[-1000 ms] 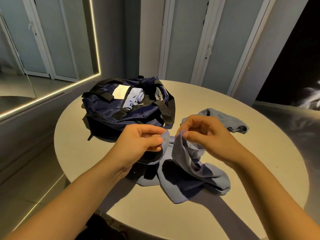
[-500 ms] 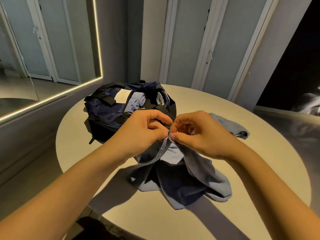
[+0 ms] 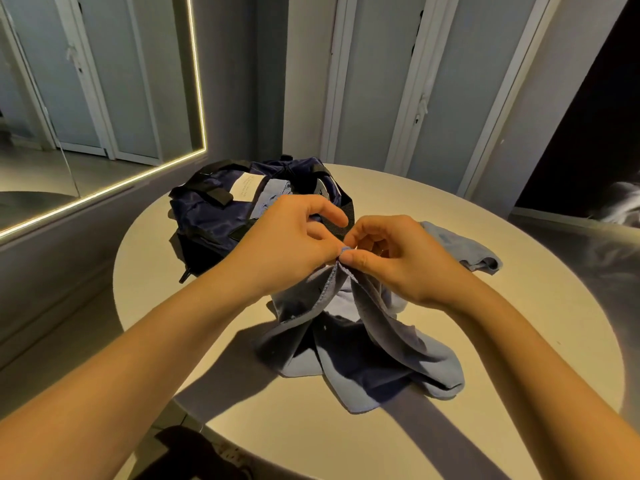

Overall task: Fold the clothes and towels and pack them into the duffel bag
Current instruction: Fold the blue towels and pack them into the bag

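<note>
Round pale table [image 3: 519, 341], LED-edged mirror [image 3: 104, 98], white-framed doors [image 3: 443, 81] behind.

You're looking at a plain dusty-blue towel [image 3: 363, 341], a navy duffel bag [image 3: 207, 220] sporting black straps [image 3: 217, 195] and a white label [image 3: 244, 188], and a pale blue cloth [image 3: 460, 247], all sitting on a cream table [image 3: 346, 434].

head-worn view, angled down, close over round table [image 3: 519, 358]

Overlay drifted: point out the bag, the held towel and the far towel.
bag [image 3: 207, 216], head view, navy side panel.
held towel [image 3: 398, 341], head view, draped right fold.
far towel [image 3: 460, 247], head view, top surface.
</note>
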Tool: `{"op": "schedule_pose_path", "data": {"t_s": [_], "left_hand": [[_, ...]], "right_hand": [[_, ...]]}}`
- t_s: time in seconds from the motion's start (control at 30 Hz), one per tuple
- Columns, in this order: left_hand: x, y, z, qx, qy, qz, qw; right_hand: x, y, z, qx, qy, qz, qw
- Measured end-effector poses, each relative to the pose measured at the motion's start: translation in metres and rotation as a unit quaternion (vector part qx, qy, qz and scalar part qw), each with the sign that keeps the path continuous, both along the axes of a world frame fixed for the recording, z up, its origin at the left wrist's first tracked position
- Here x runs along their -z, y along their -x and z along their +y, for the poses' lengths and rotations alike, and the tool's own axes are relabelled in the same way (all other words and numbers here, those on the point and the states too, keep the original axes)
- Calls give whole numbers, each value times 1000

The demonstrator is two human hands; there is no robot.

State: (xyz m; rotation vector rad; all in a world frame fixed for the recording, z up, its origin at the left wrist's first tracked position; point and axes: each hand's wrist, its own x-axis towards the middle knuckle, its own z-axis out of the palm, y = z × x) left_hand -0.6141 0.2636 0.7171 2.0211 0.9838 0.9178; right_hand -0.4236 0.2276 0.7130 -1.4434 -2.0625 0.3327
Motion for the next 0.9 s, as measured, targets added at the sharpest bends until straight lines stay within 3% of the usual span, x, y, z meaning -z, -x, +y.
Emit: {"op": "schedule_pose_path", "data": {"t_s": [0.2, 0.33, 0.43, 0.53, 0.63, 0.73, 0.83, 0.9], "left_hand": [[13, -3, 2, -9, 4, -45, 999], [70, 6, -5, 54, -8, 26, 998], [111, 14, -14, 32, -20, 55, 998], [128, 20, -13, 9, -7, 70, 998], [131, 23, 1, -44, -35, 107, 993], [119, 14, 4, -100, -70, 27, 992], [100, -12, -15, -112, -88, -99, 985], [99, -40, -32, -63, -82, -100, 990]], "right_hand": [[-2, -12, 3, -7, -24, -11, 1000], [-2, -47, 2, 2, -36, 115, 993], [8, -74, 3, 101, -70, 208, 970], [18, -86, 6, 231, -93, 294, 923], [21, -99, 12, 306, -48, 433, 846], [31, -111, 16, 340, 9, 555, 759], [44, -115, 12, 314, 90, 581, 746], [50, -118, 8, 290, 138, 607, 727]]}}
